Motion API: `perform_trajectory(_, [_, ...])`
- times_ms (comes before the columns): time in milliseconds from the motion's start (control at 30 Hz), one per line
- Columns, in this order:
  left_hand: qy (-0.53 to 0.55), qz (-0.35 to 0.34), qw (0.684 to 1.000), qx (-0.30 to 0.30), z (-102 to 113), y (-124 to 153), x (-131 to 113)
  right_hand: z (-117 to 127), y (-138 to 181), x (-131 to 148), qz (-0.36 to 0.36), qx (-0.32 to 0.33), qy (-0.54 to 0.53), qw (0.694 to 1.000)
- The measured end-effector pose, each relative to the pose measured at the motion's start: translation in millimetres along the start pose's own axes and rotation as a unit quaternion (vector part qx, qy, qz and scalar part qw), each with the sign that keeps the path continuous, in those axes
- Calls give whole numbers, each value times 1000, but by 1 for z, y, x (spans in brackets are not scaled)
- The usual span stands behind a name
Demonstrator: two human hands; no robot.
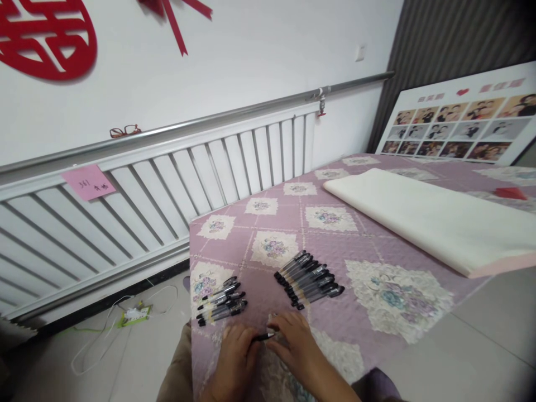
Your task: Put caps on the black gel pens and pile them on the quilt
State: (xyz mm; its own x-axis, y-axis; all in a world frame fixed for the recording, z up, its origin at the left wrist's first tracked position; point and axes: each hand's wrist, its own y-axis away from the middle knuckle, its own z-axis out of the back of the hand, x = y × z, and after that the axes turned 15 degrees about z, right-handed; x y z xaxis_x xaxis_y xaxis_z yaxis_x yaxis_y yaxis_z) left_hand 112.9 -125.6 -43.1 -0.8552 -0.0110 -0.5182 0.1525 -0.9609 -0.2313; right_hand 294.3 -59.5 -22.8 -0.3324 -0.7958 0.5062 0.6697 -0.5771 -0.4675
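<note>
A black pen (263, 337) lies crosswise between my two hands, low over the near part of the table. My left hand (235, 353) is closed on its dark left part, thumb and fingers pinching it. My right hand (296, 347) curls round the pale right end, its thumb and forefinger on either side; what lies deeper in that palm is hidden. Beyond my left hand lies a small group of black-capped clear pens (221, 301). A larger fanned row of similar pens (310, 279) rests beyond my right hand.
A purple flowered cloth covers the table (268, 223). Folded cream sheeting (431, 218) lies at the right, near a red paper piece (511, 193). Behind runs a white radiator (201, 173) bearing a pink note (89, 182). A cable and power strip (136, 315) lie on the floor.
</note>
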Motion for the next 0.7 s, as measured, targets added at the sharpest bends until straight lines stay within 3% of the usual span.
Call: perform_trajectory(700, [14,10,1000,26,3,1,-2,5,-2,6,-33,21,17,999])
